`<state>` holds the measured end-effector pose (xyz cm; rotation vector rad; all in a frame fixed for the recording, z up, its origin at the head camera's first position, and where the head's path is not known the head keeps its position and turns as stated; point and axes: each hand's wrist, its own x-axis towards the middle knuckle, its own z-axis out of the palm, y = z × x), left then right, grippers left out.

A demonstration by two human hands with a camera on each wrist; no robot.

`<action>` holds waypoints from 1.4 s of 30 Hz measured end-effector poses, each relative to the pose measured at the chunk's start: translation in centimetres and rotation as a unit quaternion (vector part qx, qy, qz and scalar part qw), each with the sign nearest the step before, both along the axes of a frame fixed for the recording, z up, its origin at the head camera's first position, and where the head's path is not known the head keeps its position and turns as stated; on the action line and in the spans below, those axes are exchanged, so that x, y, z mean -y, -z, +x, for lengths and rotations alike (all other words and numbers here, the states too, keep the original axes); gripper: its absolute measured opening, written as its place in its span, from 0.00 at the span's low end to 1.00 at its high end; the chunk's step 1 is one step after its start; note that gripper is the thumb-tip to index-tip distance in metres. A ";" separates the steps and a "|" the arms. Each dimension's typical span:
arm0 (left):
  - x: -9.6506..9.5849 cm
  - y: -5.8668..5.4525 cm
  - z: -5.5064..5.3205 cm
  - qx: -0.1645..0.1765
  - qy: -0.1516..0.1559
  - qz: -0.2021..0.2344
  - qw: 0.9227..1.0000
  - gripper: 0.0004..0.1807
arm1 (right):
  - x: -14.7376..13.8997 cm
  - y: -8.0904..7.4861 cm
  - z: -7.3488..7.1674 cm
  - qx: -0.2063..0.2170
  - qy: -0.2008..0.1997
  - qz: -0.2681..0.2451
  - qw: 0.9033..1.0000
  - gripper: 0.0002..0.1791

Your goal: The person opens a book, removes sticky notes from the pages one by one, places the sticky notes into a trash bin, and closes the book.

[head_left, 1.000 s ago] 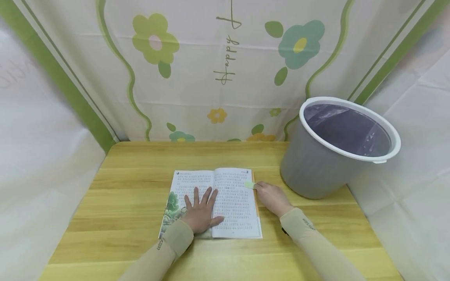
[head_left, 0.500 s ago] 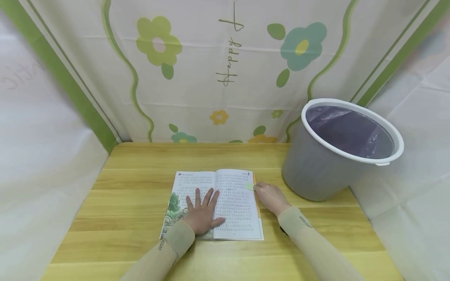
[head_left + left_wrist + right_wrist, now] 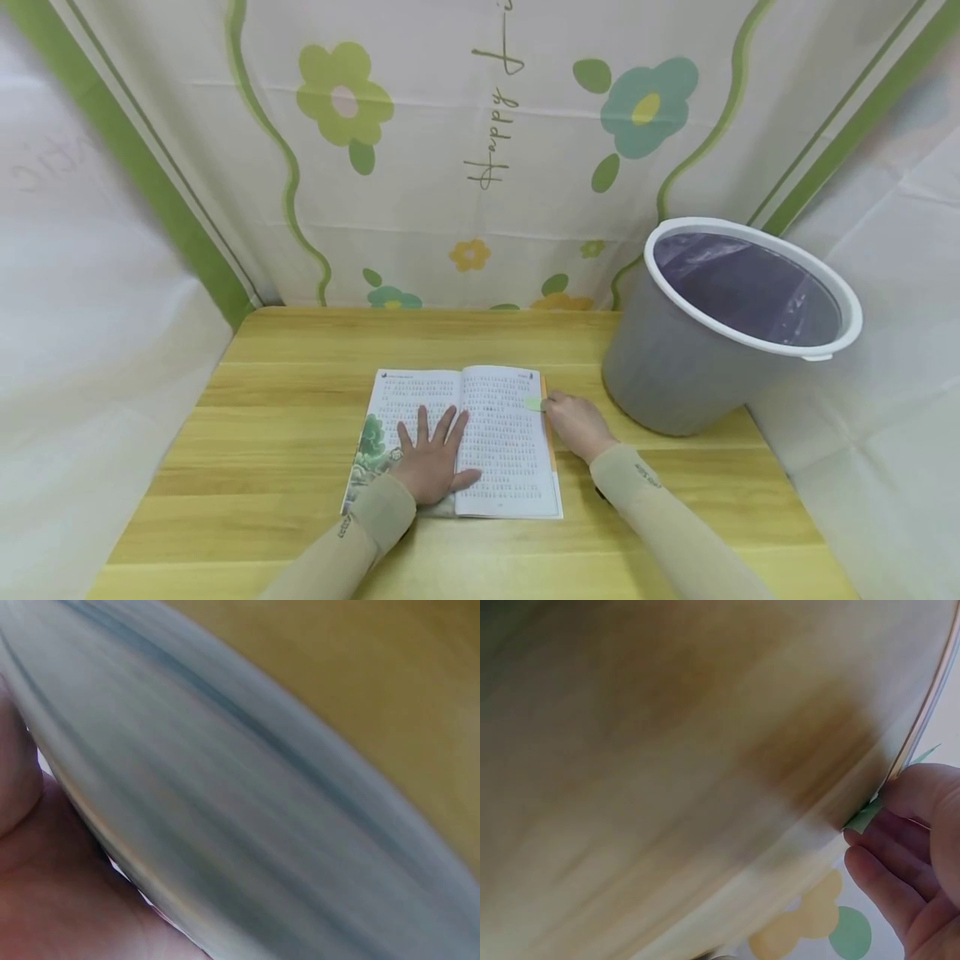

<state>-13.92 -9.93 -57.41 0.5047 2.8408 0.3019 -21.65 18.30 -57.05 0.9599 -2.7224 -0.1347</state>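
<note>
An open book [image 3: 498, 442] lies on the wooden table, printed text on both pages and a green tree picture at its lower left. My left hand [image 3: 431, 468] rests flat across the left page and the spine, fingers spread. At the right page's outer edge, my right hand [image 3: 579, 423] pinches a small pale green paper slip [image 3: 533, 403]; the slip's free end lies over the page. In the right wrist view, thumb and fingers hold the green slip [image 3: 864, 816] at the edge. The left wrist view has blurred page edges beside the palm [image 3: 67, 900].
A grey bin [image 3: 675, 375] with a white rim and a dark liner stands at the table's back right, beyond my right hand. Flower-printed cloth [image 3: 420, 192] hangs behind the table [image 3: 277, 400], with white cloth on both sides.
The head view has tilted slightly, so everything sits a little lower. Both hands keep their places; the visible part of the green slip looks slightly shorter and rounder.
</note>
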 end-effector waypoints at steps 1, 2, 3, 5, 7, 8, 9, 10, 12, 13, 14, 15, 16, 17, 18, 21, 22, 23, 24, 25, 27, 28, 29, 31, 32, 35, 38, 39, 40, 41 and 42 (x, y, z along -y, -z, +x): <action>0.0 0.0 0.0 0.001 -0.001 0.002 1.000 0.54 | 0.0 0.0 0.0 0.001 0.001 0.001 1.000 0.12; -0.1 0.1 0.1 0.003 -0.002 0.002 1.000 0.54 | 0.0 0.0 0.1 0.000 0.002 0.002 1.000 0.12; -0.1 0.2 0.1 0.005 -0.004 0.001 1.000 0.54 | 0.0 0.0 0.1 0.001 0.003 0.002 1.000 0.12; -0.1 0.4 0.1 0.002 -0.007 0.006 1.000 0.54 | -0.1 0.0 0.1 -0.001 0.006 0.003 1.000 0.12; -0.1 0.5 0.2 -0.004 -0.008 0.008 1.000 0.54 | 0.0 0.0 0.1 -0.001 0.010 0.004 1.000 0.11; -0.1 0.5 0.2 -0.004 -0.009 0.008 1.000 0.54 | 0.0 -0.1 0.1 0.001 0.013 0.003 1.000 0.11; -0.1 0.5 0.2 -0.005 -0.009 0.007 1.000 0.54 | 0.0 -0.1 0.1 0.004 0.016 0.001 1.000 0.11; -0.1 0.5 0.2 -0.005 -0.009 0.006 1.000 0.54 | 0.0 -0.1 0.0 0.006 0.019 -0.001 1.000 0.11; -0.1 0.3 0.3 -0.005 -0.006 0.005 1.000 0.54 | 0.0 -0.2 0.0 0.011 0.023 -0.005 1.000 0.10; -0.1 0.2 0.3 -0.004 -0.006 0.003 1.000 0.54 | 0.0 -0.2 0.0 0.013 0.025 -0.006 1.000 0.10; -0.1 0.1 0.3 -0.004 -0.004 0.002 1.000 0.53 | -0.1 -0.2 0.0 0.014 0.026 -0.005 1.000 0.09; -0.1 0.1 0.3 -0.004 -0.003 -0.001 1.000 0.53 | -0.1 -0.2 0.0 0.014 0.027 -0.003 1.000 0.09; -0.2 0.0 0.4 -0.005 -0.002 -0.003 1.000 0.53 | -0.1 -0.3 0.0 0.014 0.027 -0.001 1.000 0.09; -0.2 -0.1 0.4 -0.006 -0.001 -0.005 1.000 0.53 | -0.2 -0.3 0.0 0.016 0.029 0.001 0.999 0.09; -0.2 -0.2 0.4 -0.008 -0.001 -0.006 1.000 0.52 | -0.2 -0.4 -0.1 0.019 0.030 0.002 0.999 0.09; -0.3 -0.4 0.5 -0.010 0.000 -0.007 1.000 0.52 | -0.3 -0.5 -0.2 0.027 0.034 0.004 0.999 0.08; -0.3 -0.4 0.5 -0.011 0.002 -0.006 1.000 0.52 | -0.3 -0.6 -0.3 0.030 0.035 0.004 0.999 0.08; -0.3 -0.5 0.5 -0.012 0.003 -0.004 1.000 0.52 | -0.3 -0.6 -0.3 0.031 0.035 0.004 0.999 0.08; -0.3 -0.5 0.5 -0.012 0.004 -0.001 1.000 0.52 | -0.4 -0.7 -0.4 0.032 0.035 0.006 0.999 0.07; -0.3 -0.5 0.4 -0.013 0.005 0.003 1.000 0.52 | -0.4 -0.7 -0.4 0.032 0.035 0.007 0.999 0.07; -0.3 -0.5 0.4 -0.011 0.007 0.006 1.000 0.52 | -0.4 -0.7 -0.5 0.030 0.034 0.007 0.999 0.06; -0.2 -0.4 0.4 -0.008 0.007 0.005 1.000 0.52 | -0.5 -0.7 -0.6 0.027 0.034 0.011 0.999 0.06; -0.2 -0.4 0.4 -0.008 0.006 0.007 1.000 0.52 | -0.5 -0.7 -0.6 0.027 0.034 0.009 0.999 0.06; -0.2 -0.5 0.5 -0.005 0.005 0.005 1.000 0.53 | -0.6 -0.6 -0.8 0.028 0.035 0.000 0.999 0.05; -0.1 -0.6 0.5 -0.004 0.004 0.003 1.000 0.53 | -0.6 -0.6 -0.8 0.030 0.036 -0.009 0.999 0.05; -0.1 -0.9 0.6 -0.002 0.001 0.003 1.000 0.52 | -0.8 -0.8 -1.0 0.052 0.048 -0.062 0.996 0.05; 0.0 -1.3 0.7 0.002 -0.001 0.003 1.000 0.51 | -1.0 -1.3 -1.0 0.078 0.064 -0.112 0.989 0.06; 0.0 -1.4 0.8 0.004 -0.002 0.003 1.000 0.51 | -1.2 -1.5 -0.9 0.086 0.071 -0.124 0.986 0.06; 0.0 -1.5 0.8 0.007 -0.002 0.002 1.000 0.51 | -1.3 -1.6 -0.9 0.091 0.077 -0.131 0.984 0.06; 0.0 -1.5 0.8 0.007 -0.002 0.002 1.000 0.51 | -1.5 -1.8 -0.8 0.092 0.082 -0.132 0.983 0.07; -0.1 -1.5 0.8 0.007 -0.001 0.005 1.000 0.51 | -1.7 -2.0 -0.8 0.093 0.085 -0.135 0.983 0.07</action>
